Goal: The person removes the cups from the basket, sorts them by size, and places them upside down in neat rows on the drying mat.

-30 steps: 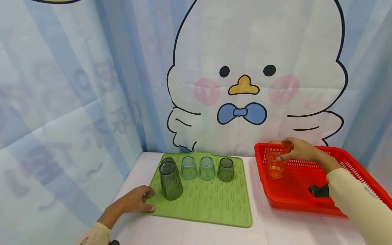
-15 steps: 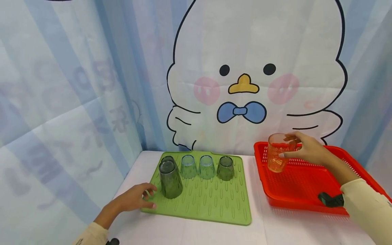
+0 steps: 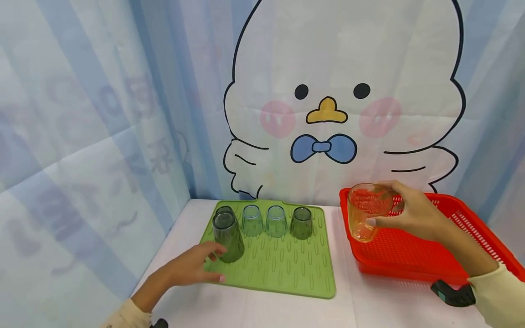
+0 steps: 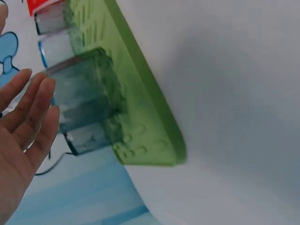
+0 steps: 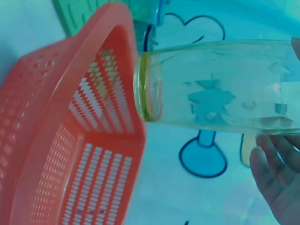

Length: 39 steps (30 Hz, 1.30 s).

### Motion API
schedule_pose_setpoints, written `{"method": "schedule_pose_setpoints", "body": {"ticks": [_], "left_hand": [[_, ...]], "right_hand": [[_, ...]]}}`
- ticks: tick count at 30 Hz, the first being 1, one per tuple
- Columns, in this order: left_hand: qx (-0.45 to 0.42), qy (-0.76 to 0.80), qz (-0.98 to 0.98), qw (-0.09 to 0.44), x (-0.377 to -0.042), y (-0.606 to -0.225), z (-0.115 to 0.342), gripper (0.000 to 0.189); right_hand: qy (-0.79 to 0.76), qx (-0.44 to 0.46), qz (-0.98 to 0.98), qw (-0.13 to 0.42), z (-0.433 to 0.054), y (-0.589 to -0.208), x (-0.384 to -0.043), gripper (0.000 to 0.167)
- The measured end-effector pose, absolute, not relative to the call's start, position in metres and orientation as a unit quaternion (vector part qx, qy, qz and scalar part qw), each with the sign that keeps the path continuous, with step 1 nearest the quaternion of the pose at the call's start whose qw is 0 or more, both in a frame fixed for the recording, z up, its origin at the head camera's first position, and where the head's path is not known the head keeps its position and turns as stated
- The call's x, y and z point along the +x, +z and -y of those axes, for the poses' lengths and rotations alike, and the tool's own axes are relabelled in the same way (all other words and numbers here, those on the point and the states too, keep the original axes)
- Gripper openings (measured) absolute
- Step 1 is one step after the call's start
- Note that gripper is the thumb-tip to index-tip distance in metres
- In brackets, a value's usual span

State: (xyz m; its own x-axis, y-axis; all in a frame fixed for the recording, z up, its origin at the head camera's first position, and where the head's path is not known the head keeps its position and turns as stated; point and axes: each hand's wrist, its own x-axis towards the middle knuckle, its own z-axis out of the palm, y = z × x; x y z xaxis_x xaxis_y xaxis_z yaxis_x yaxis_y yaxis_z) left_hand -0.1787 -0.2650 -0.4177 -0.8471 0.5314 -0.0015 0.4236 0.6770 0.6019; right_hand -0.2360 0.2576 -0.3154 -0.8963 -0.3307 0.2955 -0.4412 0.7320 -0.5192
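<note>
My right hand (image 3: 414, 214) grips a clear, amber-tinted drinking glass (image 3: 361, 214) from its right side, over the left part of the red basket (image 3: 393, 259). In the right wrist view the glass (image 5: 225, 84) is raised above the basket, its thick base towards the basket. My left hand (image 3: 190, 269) is at the left front of the green mat (image 3: 287, 273), thumb and fingers apart and holding nothing. Just beyond those fingers a tall grey-green glass (image 3: 229, 239) stands on the mat. Whether they touch it I cannot tell.
Behind the tall glass a dark glass (image 3: 224, 209) is mostly hidden. Two pale bluish glasses (image 3: 252, 222) and a short dark glass (image 3: 301, 224) line the mat's back. A curtain (image 3: 328, 177) hangs behind the white table (image 3: 254, 310).
My right hand has lifted the glass out of the basket's back left and brought it nearer and slightly left. My left hand has moved right, towards the tall glass.
</note>
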Motion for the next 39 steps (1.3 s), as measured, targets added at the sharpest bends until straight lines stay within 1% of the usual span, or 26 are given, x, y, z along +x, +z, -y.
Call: {"method": "schedule_pose_setpoints", "body": {"ticks": [4, 8, 16, 22, 27, 32, 39], "left_hand": [[0.258, 0.299, -0.915, 0.085, -0.171, -0.409, 0.248, 0.071], [0.259, 0.296, -0.917, 0.073, -0.165, -0.402, 0.23, 0.074], [0.262, 0.306, -0.914, 0.041, -0.156, -0.395, 0.201, 0.094], [0.278, 0.328, -0.903, 0.014, -0.149, -0.388, 0.185, 0.094], [0.294, 0.362, -0.885, 0.013, -0.141, -0.383, 0.173, 0.095], [0.33, 0.397, -0.856, 0.007, -0.134, -0.379, 0.162, 0.093], [0.367, 0.419, -0.831, -0.001, -0.126, -0.373, 0.149, 0.092]], "right_hand": [[0.314, 0.215, 0.921, 0.088, -0.247, -0.312, -0.223, 0.083], [0.317, 0.234, 0.914, 0.096, -0.233, -0.313, -0.209, 0.079], [0.346, 0.298, 0.883, 0.111, -0.201, -0.325, -0.183, 0.074], [0.358, 0.328, 0.865, 0.125, -0.181, -0.333, -0.166, 0.074], [0.394, 0.323, 0.855, 0.09, -0.166, -0.339, -0.151, 0.074], [0.416, 0.321, 0.849, 0.057, -0.15, -0.346, -0.139, 0.073], [0.419, 0.352, 0.833, 0.076, -0.136, -0.359, -0.136, 0.077]]}}
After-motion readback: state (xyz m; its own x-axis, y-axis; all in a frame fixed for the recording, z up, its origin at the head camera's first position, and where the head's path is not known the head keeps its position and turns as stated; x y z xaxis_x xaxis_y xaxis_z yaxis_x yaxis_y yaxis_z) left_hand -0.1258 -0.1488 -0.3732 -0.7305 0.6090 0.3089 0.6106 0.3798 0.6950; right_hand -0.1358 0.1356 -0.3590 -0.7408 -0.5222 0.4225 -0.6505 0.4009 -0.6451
